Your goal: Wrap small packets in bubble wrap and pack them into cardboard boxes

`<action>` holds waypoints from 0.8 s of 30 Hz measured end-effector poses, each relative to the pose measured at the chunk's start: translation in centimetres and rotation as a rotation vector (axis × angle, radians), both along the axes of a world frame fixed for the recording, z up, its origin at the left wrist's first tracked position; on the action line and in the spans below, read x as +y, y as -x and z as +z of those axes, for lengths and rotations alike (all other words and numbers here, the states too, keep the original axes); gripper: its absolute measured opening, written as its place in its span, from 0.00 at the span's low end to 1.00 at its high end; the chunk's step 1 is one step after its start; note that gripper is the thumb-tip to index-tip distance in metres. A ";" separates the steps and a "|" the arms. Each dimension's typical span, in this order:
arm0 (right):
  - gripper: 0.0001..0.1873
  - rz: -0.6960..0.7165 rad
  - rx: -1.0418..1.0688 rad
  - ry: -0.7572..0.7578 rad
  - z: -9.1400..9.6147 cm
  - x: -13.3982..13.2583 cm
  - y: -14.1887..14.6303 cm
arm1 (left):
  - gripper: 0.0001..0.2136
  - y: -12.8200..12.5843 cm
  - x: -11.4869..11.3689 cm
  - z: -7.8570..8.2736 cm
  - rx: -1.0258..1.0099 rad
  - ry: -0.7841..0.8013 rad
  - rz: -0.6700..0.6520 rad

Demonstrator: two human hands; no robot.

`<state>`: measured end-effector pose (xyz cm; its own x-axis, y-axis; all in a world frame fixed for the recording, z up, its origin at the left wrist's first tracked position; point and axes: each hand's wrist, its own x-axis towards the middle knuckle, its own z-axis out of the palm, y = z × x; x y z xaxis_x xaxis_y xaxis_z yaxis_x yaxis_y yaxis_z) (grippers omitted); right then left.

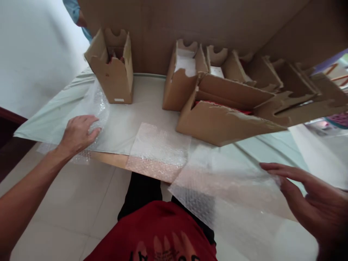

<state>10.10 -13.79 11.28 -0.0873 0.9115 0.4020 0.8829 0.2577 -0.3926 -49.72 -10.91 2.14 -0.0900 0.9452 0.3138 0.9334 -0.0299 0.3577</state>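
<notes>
My left hand [79, 133] lies with fingers curled over a bundle of bubble wrap [98, 105] at the table's left front edge. My right hand [307, 195] has its fingers stretched out flat, touching the right edge of a large bubble wrap sheet [228, 188] that hangs over the table's front. Between the two lies another square bubble wrap sheet [160, 148], flat on the pale green table cover [122, 123].
Open cardboard boxes stand at the back: one at left [114, 72], one at centre [181, 79], a long one [225, 116] and several more at right. A cardboard wall [163, 21] rises behind. Another person's sleeve [74, 11] shows top left. Tiled floor [76, 203] lies below.
</notes>
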 end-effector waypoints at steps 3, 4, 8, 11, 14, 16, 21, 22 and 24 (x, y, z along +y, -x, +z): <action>0.08 -0.037 -0.044 -0.039 -2.2 0.7 -4.0 | 0.14 -5.1 -0.8 0.0 0.000 0.032 -0.036; 0.07 -0.072 -0.049 -0.065 -2.9 1.3 -5.2 | 0.14 -6.7 -0.9 0.0 -0.005 0.081 -0.027; 0.06 -0.137 -0.044 -0.091 -5.2 4.6 -9.7 | 0.17 -11.0 -0.5 -0.1 0.000 0.273 0.047; 0.08 -0.191 -0.081 -0.006 -5.8 6.6 -12.7 | 0.17 -12.4 0.3 -0.1 0.019 0.328 0.041; 0.09 -0.279 -0.134 0.012 -5.8 6.8 -14.8 | 0.11 -13.4 0.8 0.0 -0.014 0.368 0.034; 0.10 -0.323 -0.141 -0.083 -5.6 5.7 -14.5 | 0.09 -13.9 0.7 0.0 -0.065 0.363 0.036; 0.11 0.018 0.064 -0.097 -5.5 1.6 -4.7 | 0.09 -14.9 -0.7 -0.1 -0.324 0.276 0.078; 0.11 0.173 0.086 -0.066 -5.8 1.1 -1.7 | 0.09 -14.9 -1.0 -0.1 -0.355 0.261 0.086; 0.11 0.470 0.044 -0.008 -6.6 1.3 4.6 | 0.10 -14.6 -1.6 -0.1 -0.369 0.231 0.103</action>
